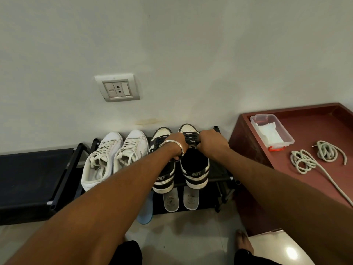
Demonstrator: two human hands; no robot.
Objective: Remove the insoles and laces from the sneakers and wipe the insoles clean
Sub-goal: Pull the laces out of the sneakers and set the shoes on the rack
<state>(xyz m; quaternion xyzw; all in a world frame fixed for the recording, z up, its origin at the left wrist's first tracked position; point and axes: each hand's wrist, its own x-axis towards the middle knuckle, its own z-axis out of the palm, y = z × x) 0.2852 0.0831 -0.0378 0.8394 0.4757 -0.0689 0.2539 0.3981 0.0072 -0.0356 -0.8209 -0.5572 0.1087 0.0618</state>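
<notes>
We reach both arms forward over a black rack point(219, 175) that stands against the wall. Our right hand point(211, 141) and left hand point(178, 142) meet over the right black shoe point(193, 169), fingers curled down into its dark laces point(191, 137) near the tongue; both seem to pinch the lace, though the fingertips are hidden behind the knuckles. A metal bangle point(176, 148) sits on the left wrist.

The left black shoe point(163, 178) stands just beside its mate, partly covered by our left forearm, and its own dark lacing shows near the toe. To the left of that pair stand two white shoes point(114, 157), side by side and laced.

On the lower shelf, under the black pair, lie two pale insoles point(180, 199), side by side with their printed faces up. A blue insole point(146, 217) pokes out to their left, mostly hidden by our arm.

At right is a red table point(305, 178). On it lie two coils of white lace point(315, 157), near each other, one trailing a long end toward the near edge. Behind them sits a clear box point(272, 131) holding white wipes point(270, 131), with a red clip on its near end.

A socket plate point(117, 87) is set in the wall above the rack.
</notes>
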